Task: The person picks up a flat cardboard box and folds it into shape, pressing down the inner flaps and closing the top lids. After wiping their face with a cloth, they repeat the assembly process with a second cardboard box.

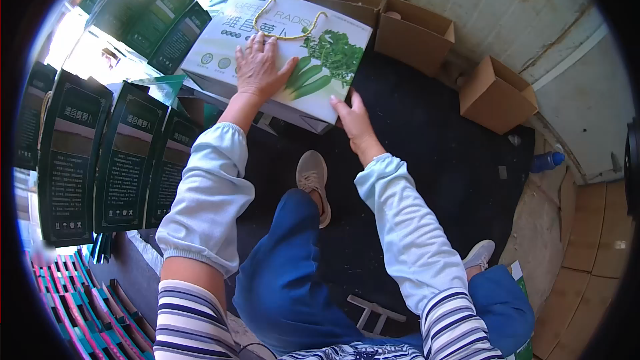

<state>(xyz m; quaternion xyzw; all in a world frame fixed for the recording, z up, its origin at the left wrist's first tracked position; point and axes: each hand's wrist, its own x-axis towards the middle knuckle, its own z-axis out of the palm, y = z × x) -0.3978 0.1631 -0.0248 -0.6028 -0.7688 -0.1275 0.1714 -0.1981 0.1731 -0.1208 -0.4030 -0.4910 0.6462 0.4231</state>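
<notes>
A white carton of green radish (317,60), printed with radishes and leaves, lies tilted in front of me at the upper middle. A yellow cord handle (287,37) loops across its printed face. My left hand (259,70) rests flat on that face, fingers spread, just below the cord. At the carton's lower right corner, my right hand (357,120) grips the edge with the thumb on the printed side; its other fingers are partly hidden. What supports the carton from below is mostly hidden.
Dark green printed cartons (70,160) stand in a row on the left. Brown cardboard boxes (413,37) sit along the wall at upper right. A blue bottle (548,161) lies by the right wall. Red and green packaging (80,307) is stacked at lower left. Black matting (427,193) covers the floor.
</notes>
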